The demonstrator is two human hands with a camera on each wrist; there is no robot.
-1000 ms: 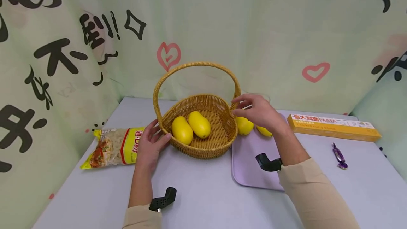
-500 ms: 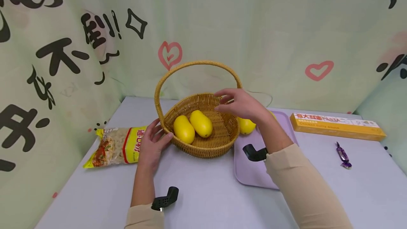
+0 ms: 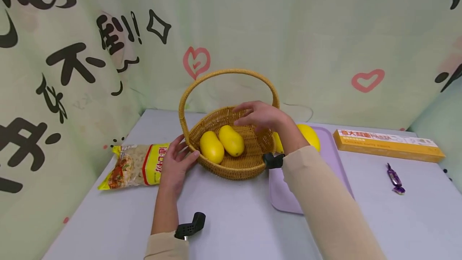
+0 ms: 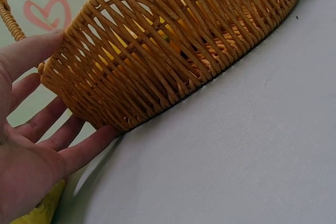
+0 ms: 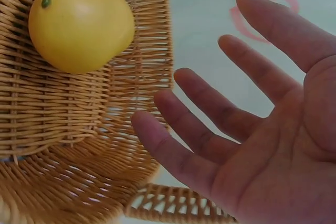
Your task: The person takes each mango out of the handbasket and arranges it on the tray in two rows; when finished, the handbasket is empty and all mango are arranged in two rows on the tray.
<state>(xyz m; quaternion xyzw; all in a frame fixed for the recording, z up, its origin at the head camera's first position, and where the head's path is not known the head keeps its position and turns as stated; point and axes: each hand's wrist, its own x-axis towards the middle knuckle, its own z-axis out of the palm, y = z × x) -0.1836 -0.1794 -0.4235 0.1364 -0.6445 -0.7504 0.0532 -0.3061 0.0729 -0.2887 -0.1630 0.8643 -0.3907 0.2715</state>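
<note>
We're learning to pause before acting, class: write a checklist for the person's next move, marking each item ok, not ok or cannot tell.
1. Wicker basket upright on the table: ok.
2. Left hand touching the basket: ok, against its left side.
3. Right hand free: ok, it holds nothing.
4. Right hand on a fruit: not ok, it hovers over the basket, apart from the two yellow fruits inside.
5. All fruit on the purple tray countable: cannot tell, the right arm hides part of it.
</note>
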